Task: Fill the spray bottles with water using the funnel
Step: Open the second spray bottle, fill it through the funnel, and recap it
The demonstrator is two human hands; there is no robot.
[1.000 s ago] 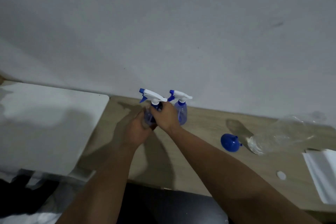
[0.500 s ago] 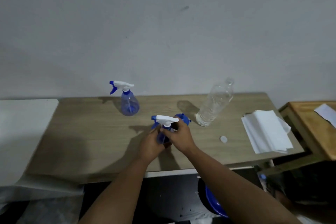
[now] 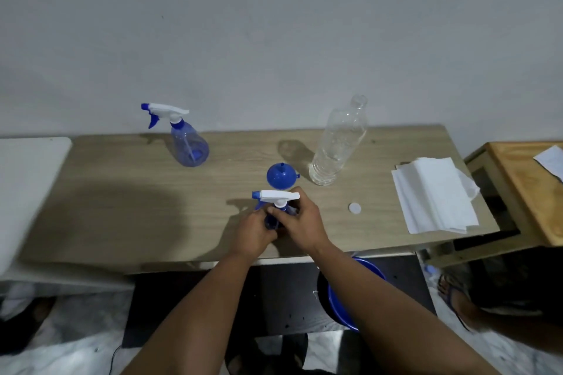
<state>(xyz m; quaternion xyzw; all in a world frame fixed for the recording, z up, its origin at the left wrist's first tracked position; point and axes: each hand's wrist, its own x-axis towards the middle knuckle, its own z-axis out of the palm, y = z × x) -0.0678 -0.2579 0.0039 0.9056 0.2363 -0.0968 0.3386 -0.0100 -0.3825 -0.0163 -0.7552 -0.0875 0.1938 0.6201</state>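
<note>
Gripping the near spray bottle (image 3: 275, 219) at the counter's (image 3: 128, 207) front edge, both hands curled tight: left hand (image 3: 253, 231) wrapping the blue body low down, right hand (image 3: 301, 222) closing over the neck and collar just under the white trigger head, thumb and fingers pinching there. Standing upright, long axis vertical, nozzle pointing off to the left. Judging from the grip, twisting the trigger head off looks like the step in hand, with the left holding the body steady against the turn. Lying just behind that bottle, almost straight ahead and a little right: the blue funnel (image 3: 281, 176), resting mouth-down with its spout pointing up, near but not touching. Being on the right side, falling nearer the right hand, so probably reaching forward with that one once the head comes free. Standing just right of the funnel: the clear water bottle (image 3: 338, 146), uncapped, its white cap (image 3: 354, 208) lying apart toward the front. Waiting far back on the left, well apart from both hands: the second spray bottle (image 3: 187, 143), head on, nearer the left hand
</note>
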